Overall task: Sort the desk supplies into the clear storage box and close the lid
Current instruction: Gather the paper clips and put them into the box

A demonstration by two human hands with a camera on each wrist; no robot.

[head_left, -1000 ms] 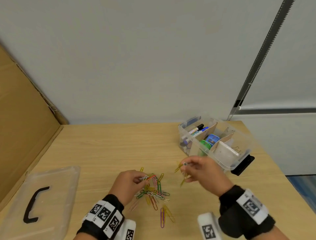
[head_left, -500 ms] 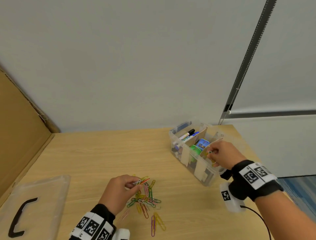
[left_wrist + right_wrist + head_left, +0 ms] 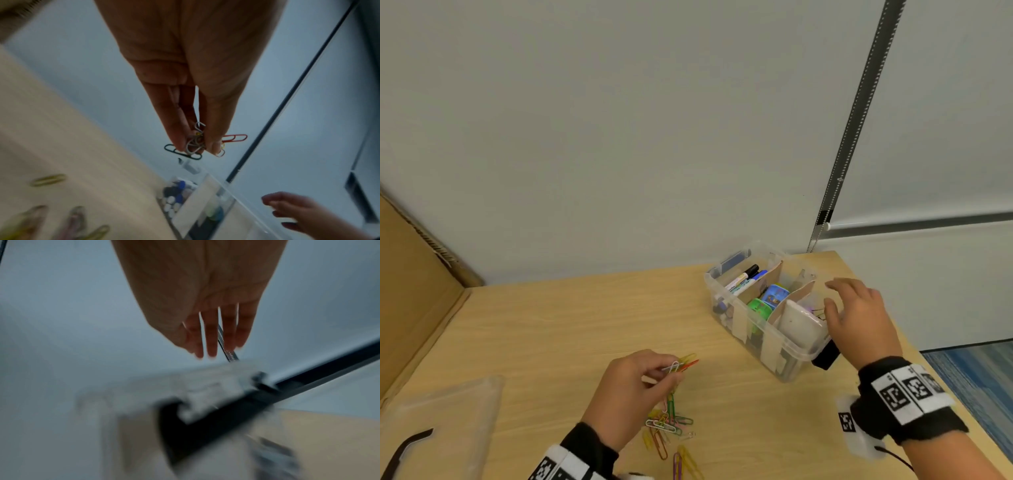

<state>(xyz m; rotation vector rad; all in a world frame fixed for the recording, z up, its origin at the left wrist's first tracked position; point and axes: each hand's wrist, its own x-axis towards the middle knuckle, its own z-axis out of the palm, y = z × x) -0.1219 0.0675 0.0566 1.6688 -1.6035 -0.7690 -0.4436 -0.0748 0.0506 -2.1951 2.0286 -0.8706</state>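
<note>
The clear storage box [image 3: 784, 346] stands open at the desk's right rear, split by cardboard dividers, with markers [image 3: 743, 278] and green and blue items inside. My right hand [image 3: 854, 310] hovers over its near-right compartment with fingers spread and nothing in them; the right wrist view [image 3: 211, 337] shows the same, blurred. My left hand [image 3: 640, 383] pinches a small bunch of coloured paper clips [image 3: 681, 365] between thumb and fingers, lifted above the desk; the left wrist view shows the pinched clips [image 3: 197, 142]. A loose pile of paper clips [image 3: 667, 425] lies on the desk under that hand.
The clear lid [image 3: 438, 428] with a black handle lies flat at the desk's front left. A cardboard sheet [image 3: 410, 294] leans along the left edge. A black latch [image 3: 825, 354] sticks out from the box's near end. The desk's right edge drops to blue carpet [image 3: 976, 387].
My right hand carried clips from the pile to the box's near compartment and now spreads empty over it. My left hand lifted a pinched bunch of clips off the pile.
</note>
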